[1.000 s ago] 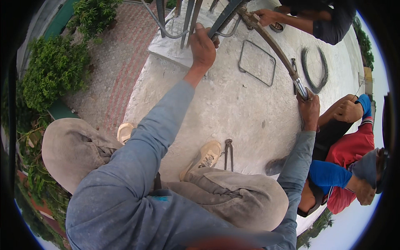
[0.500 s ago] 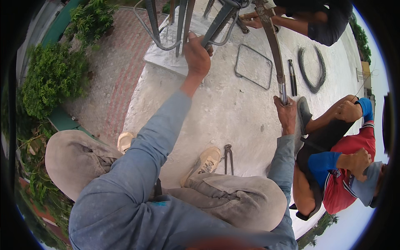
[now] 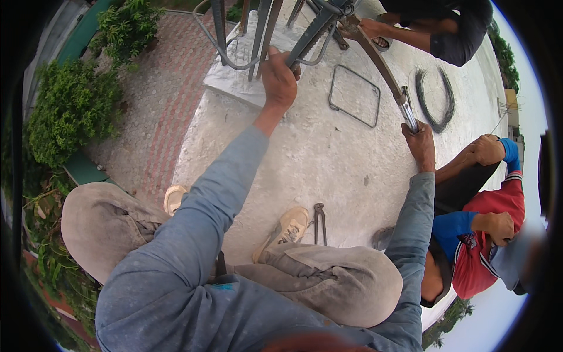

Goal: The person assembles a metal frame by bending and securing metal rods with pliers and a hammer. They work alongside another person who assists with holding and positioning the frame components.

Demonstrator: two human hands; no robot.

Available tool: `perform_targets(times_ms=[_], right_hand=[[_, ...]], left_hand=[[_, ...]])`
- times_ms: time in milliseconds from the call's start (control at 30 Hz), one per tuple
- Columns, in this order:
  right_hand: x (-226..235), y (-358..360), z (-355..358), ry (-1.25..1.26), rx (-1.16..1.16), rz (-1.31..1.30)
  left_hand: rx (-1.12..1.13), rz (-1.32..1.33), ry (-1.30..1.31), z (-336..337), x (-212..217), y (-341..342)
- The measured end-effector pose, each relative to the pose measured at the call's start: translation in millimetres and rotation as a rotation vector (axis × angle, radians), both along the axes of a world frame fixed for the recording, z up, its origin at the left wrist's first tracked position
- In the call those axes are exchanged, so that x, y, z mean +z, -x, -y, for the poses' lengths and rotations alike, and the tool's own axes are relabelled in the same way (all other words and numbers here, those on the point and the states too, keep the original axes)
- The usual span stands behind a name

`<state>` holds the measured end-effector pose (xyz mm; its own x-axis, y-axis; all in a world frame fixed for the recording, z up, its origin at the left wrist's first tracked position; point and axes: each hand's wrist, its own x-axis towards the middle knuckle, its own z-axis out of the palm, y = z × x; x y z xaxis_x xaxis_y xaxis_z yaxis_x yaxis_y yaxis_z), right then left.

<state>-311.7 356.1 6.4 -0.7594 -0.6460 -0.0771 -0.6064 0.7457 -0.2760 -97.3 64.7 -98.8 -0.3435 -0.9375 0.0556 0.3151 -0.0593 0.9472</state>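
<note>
Metal bar (image 3: 379,61), long, brownish, silver-ended.

Right hand (image 3: 419,145) and metal bar (image 3: 375,54): swung away from slab's (image 3: 305,158) left edge since 0.5 s ago; bar now partly covering 2-handled tool (image 3: 406,92).

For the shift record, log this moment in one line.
left grip: holding steel bars; right grip: holding silver-ended lever; nearby: pincers, wire coil, square hoop
</note>
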Motion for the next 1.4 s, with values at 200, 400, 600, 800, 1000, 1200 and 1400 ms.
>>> perform_targets(times_ms=[200,400,600,800,1000,1200,1400], right_hand=[[-7,-42,-2,0.009,-0.130,-0.001],[0,-75,6,0.011,-0.181,-0.040],[-8,-120,12,-0.019,-0.370,0.041],[-1,-147,18,-0.003,-0.393,-0.011],[-6,-174,27,0.038,-0.474,-0.007],[-5,-205,35,0.038,-0.530,0.044],[-7,-151,18,0.137,-0.313,0.149]], left_hand=[[-0.006,0.024,0.014,1,-3,0],[0.001,-0.017,0.014,3,-3,1],[0.022,0.048,-0.015,0,1,2],[0.006,0.006,-0.081,1,3,2],[0.027,-0.032,-0.151,0,1,4],[0.005,-0.026,-0.149,-3,5,2],[-0.083,0.067,0.001,4,7,-5]])
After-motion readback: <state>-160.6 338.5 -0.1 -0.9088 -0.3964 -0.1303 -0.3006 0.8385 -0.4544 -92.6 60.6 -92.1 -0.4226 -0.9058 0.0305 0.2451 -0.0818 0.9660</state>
